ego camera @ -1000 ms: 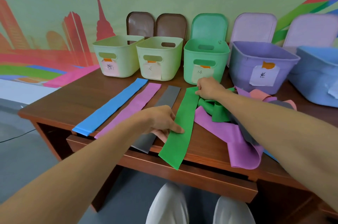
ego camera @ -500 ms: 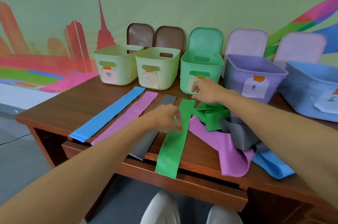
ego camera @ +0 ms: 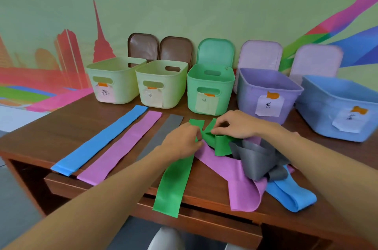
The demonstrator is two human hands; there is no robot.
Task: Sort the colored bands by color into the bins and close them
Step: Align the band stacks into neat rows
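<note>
Four bands lie flat side by side on the table: blue [ego camera: 98, 143], pink-purple [ego camera: 122, 147], grey [ego camera: 165, 131] and green [ego camera: 173, 184], the green one hanging over the front edge. To their right is a tangled pile: a crumpled green band [ego camera: 222, 144], a grey band [ego camera: 255, 157], a purple band [ego camera: 243, 190] and a blue band [ego camera: 290, 194]. My left hand [ego camera: 182, 141] and my right hand [ego camera: 235, 125] meet over the crumpled green band, and both pinch its folds. The green bin [ego camera: 210, 88] stands open just behind them.
Two pale yellow-green bins [ego camera: 116, 80] [ego camera: 161, 84] stand at the left of the row, a purple bin [ego camera: 266, 90] and a blue bin [ego camera: 343, 106] at the right. All are open, and their lids [ego camera: 215, 51] lean on the wall. The table's front edge [ego camera: 204, 215] has a drawer.
My left hand has left the flat green band and moved right to the crumpled green one. My right hand drew back from the green bin to meet it. The view tilted up.
</note>
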